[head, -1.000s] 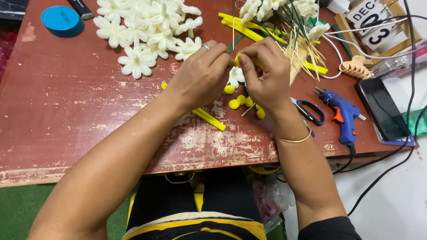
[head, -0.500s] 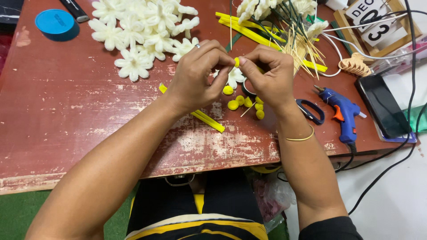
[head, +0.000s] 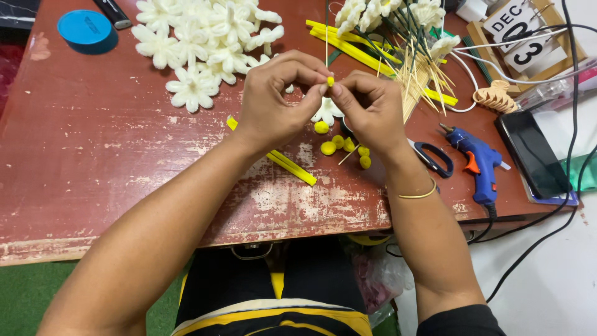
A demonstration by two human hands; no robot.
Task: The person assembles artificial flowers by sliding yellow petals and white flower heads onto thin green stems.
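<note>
Fingertips of the left hand [head: 270, 99] and right hand [head: 370, 109] pinch one small yellow ball [head: 331, 81] between them at upper centre of frame, above loose yellow balls [head: 342, 144] on the worn red table [head: 93, 155].

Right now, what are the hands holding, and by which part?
Both hands, left and right, pinch a small yellow ball between their fingertips. It sits on a thin stick that runs up from it. Whether the fingers also grip the stick cannot be told.

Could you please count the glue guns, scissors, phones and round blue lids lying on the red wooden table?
Blue hot glue gun: 1
Black-handled scissors: 1
Black flat phone: 1
Blue round lid: 1
Total: 4
</note>
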